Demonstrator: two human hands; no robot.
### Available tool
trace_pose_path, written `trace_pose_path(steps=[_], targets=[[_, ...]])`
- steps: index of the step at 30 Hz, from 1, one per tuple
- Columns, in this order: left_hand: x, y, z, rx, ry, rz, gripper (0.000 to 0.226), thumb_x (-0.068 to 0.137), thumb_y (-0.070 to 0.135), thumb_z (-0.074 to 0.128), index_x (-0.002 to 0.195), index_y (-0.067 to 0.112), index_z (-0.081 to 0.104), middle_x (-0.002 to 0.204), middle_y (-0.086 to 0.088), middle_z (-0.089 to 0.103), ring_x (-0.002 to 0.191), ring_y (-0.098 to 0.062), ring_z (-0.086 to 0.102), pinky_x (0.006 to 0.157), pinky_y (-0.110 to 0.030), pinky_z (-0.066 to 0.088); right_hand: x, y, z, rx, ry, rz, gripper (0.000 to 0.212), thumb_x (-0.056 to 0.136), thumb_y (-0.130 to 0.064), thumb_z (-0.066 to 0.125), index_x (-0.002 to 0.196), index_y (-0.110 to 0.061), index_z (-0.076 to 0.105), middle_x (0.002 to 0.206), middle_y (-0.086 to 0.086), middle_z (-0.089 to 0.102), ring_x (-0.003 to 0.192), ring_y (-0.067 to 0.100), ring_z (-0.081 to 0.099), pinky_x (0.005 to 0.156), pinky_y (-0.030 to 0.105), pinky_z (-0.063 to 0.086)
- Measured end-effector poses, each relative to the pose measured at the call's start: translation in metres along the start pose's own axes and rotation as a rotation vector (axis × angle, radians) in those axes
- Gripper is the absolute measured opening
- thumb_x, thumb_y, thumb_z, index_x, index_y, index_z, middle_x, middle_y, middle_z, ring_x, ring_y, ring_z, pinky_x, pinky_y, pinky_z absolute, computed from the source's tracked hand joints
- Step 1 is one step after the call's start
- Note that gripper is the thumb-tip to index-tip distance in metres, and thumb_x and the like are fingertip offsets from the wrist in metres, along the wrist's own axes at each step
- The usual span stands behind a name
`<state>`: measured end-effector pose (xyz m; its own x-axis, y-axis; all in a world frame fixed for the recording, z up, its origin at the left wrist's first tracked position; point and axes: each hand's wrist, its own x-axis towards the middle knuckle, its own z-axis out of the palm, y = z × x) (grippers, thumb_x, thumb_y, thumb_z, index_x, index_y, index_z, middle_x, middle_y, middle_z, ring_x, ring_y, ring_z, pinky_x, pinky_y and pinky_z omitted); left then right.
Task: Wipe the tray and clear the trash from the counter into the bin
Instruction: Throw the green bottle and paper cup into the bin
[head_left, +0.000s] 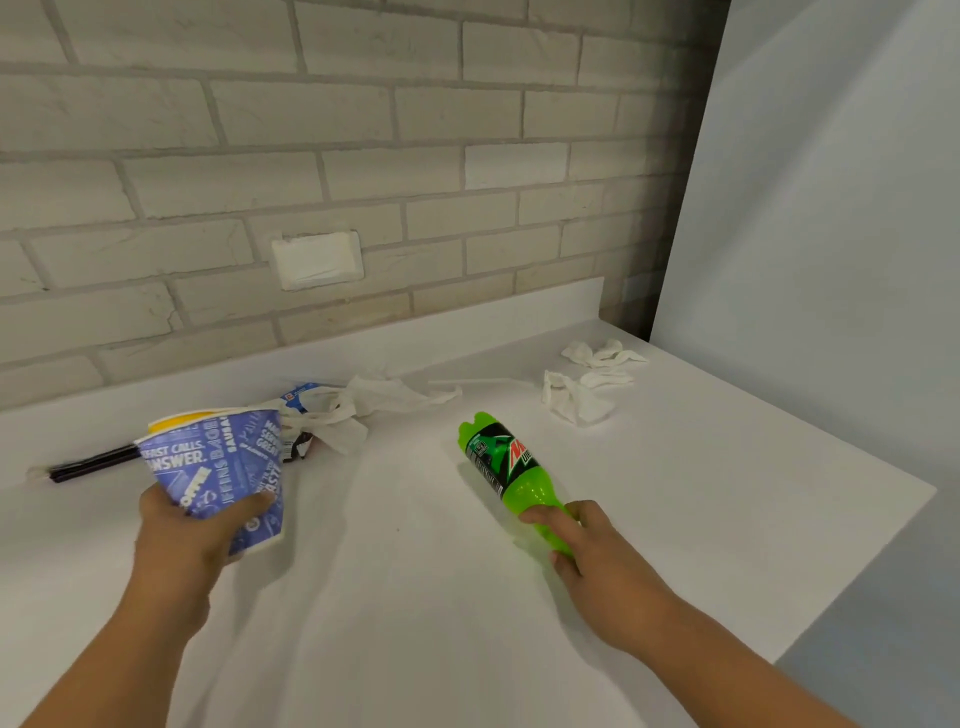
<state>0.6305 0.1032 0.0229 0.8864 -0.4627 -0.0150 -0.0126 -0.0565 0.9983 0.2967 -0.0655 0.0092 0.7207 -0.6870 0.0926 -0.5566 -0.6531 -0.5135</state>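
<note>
My left hand (192, 530) grips a blue printed paper cup (223, 467), tilted on its side above the white counter (405, 597). A green soda bottle (511, 475) lies on the counter with its neck toward me, and my right hand (597, 545) is closed around that neck. Crumpled white napkins (363, 410) and a small blue-and-white wrapper (301, 397) lie behind the cup near the wall. More crumpled napkins (582, 395) sit at the far right. No tray and no bin show.
A thin black straw or stick (93, 462) lies at the left by the backsplash, and a white straw (478, 383) lies between the napkin piles. A brick wall backs the counter. A white panel (810, 208) stands at the right; the counter's edge runs diagonally at lower right.
</note>
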Motion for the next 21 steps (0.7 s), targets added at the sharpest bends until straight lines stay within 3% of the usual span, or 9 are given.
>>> trace_pose_path(steps=[4,6,9,14,17,21], targets=[[-0.046,0.007,0.041,0.024,-0.160,0.020,0.092,0.041,0.043,0.084,0.122,0.020,0.048,0.111,-0.005,0.066,0.093,-0.030,0.066,0.061,-0.035,0.051,-0.019,0.011,-0.006,0.046,0.044,0.009,0.045,0.098,-0.018,0.043,0.135,-0.043,0.034,0.122,-0.010,0.035,0.094,0.012,0.051,0.079,0.016,0.042],[-0.071,0.013,0.062,0.010,-0.223,0.026,0.084,0.049,0.041,0.082,0.122,0.021,0.046,0.112,-0.003,0.066,0.094,-0.028,0.066,0.060,-0.032,0.048,-0.034,0.019,-0.012,0.097,0.076,0.029,0.045,0.099,-0.018,0.043,0.136,-0.042,0.032,0.121,-0.011,0.036,0.095,0.009,0.048,0.073,0.005,0.036],[-0.110,0.023,0.092,-0.035,-0.307,0.014,0.072,0.059,0.037,0.084,0.120,0.023,0.048,0.112,-0.002,0.066,0.091,-0.026,0.065,0.058,-0.029,0.044,-0.060,0.034,-0.025,0.152,0.148,0.050,0.046,0.099,-0.018,0.044,0.133,-0.045,0.031,0.121,-0.013,0.038,0.090,0.000,0.046,0.072,0.001,0.034],[-0.181,0.045,0.141,-0.039,-0.448,0.019,0.065,0.045,0.059,0.072,0.103,0.037,0.052,0.101,0.008,0.070,0.083,-0.015,0.070,0.058,-0.029,0.048,-0.107,0.075,-0.059,0.224,0.333,0.108,0.049,0.097,-0.014,0.048,0.125,-0.050,0.032,0.120,-0.014,0.041,0.094,-0.006,0.046,0.075,-0.001,0.034],[-0.224,0.050,0.173,0.002,-0.550,0.050,0.055,0.058,0.051,0.077,0.104,0.037,0.051,0.100,0.009,0.069,0.080,-0.007,0.070,0.058,-0.025,0.050,-0.135,0.104,-0.081,0.258,0.425,0.158,0.044,0.096,-0.015,0.049,0.130,-0.041,0.039,0.115,-0.011,0.046,0.087,-0.008,0.049,0.067,0.005,0.039],[-0.276,0.046,0.217,0.072,-0.635,0.060,0.043,0.070,0.034,0.077,0.102,0.037,0.048,0.102,0.011,0.066,0.084,-0.006,0.068,0.066,-0.022,0.051,-0.176,0.148,-0.107,0.287,0.585,0.188,0.042,0.092,-0.012,0.056,0.122,-0.039,0.047,0.100,-0.003,0.054,0.069,0.002,0.050,0.059,0.010,0.039]])
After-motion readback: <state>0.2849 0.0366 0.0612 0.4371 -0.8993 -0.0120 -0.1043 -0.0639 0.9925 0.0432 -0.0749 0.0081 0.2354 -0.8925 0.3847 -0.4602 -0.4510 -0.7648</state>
